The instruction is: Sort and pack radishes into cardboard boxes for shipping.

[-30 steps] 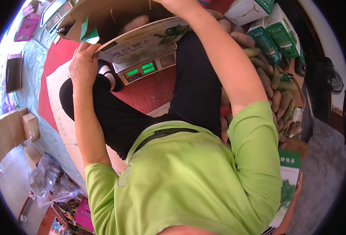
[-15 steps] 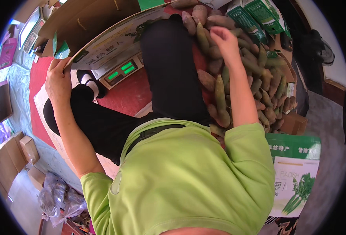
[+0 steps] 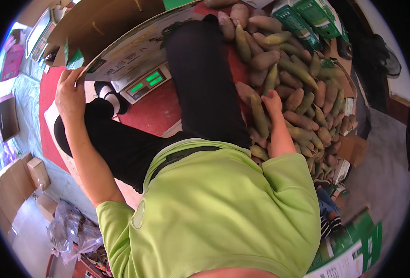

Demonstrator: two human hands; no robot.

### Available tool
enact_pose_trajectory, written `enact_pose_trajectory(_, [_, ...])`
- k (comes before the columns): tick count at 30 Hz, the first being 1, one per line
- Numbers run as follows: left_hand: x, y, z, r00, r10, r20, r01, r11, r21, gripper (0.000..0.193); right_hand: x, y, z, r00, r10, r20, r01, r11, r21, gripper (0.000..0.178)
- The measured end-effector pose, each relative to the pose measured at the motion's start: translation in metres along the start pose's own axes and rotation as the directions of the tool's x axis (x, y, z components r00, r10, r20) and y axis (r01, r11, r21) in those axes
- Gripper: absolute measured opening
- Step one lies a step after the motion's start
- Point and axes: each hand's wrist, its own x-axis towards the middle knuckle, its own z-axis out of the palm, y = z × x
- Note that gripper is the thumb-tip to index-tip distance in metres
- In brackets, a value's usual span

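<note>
My left hand [image 3: 69, 95] pinches the near left corner of a large open carton [image 3: 144, 46], brown inside and printed pale outside. That carton stands over a weighing scale [image 3: 142, 86] with a lit green display. On the right, my right hand [image 3: 273, 103] is closed around the lower end of a green radish [image 3: 270, 79], which points away from me at the near side of a big radish pile [image 3: 302, 118]. Green and reddish-brown radishes are mixed in this heap. Its fingers are partly hidden by the back of the hand.
Green cartons [image 3: 314, 21] stand behind the pile. Another green-and-white carton [image 3: 349, 245] is tilted at the lower right, near a person's leg in blue [image 3: 326, 204]. Plastic bags [image 3: 73, 229] and small brown boxes [image 3: 38, 173] lie at the left. A black fan [image 3: 386, 60] stands far right.
My right hand has come down from above the far part of the pile and closed on a radish. The green-and-white carton at lower right has shifted down and tilted. My left hand stays put.
</note>
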Motion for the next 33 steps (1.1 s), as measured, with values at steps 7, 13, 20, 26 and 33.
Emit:
enact_pose_trajectory(7, [0.002,0.010,0.001,1.000,-0.001,-0.029,0.001,1.000,-0.002,0.017,-0.009,0.041,0.033,0.973,0.034,0.228,0.031,0.961,-0.276,0.067])
enact_pose_trajectory(13, [0.003,0.002,0.003,1.000,-0.007,-0.029,0.008,1.000,0.019,0.016,-0.031,0.023,0.052,0.966,0.051,0.252,0.049,0.925,-0.376,0.054])
enact_pose_trajectory(20, [0.001,0.002,0.003,0.999,-0.027,-0.037,0.027,1.000,0.005,0.017,-0.056,-0.014,0.061,0.953,-0.107,0.284,0.231,0.863,-0.450,0.050])
enact_pose_trajectory(26, [0.002,0.011,0.002,0.998,-0.060,-0.025,0.061,0.998,0.013,0.018,-0.056,-0.025,0.081,0.866,-0.213,0.452,0.458,0.699,-0.550,0.044])
enact_pose_trajectory(33, [0.003,0.012,-0.001,0.997,-0.069,-0.021,0.070,0.997,0.031,0.018,-0.043,-0.027,0.096,0.839,-0.081,0.539,0.453,0.651,-0.608,0.033])
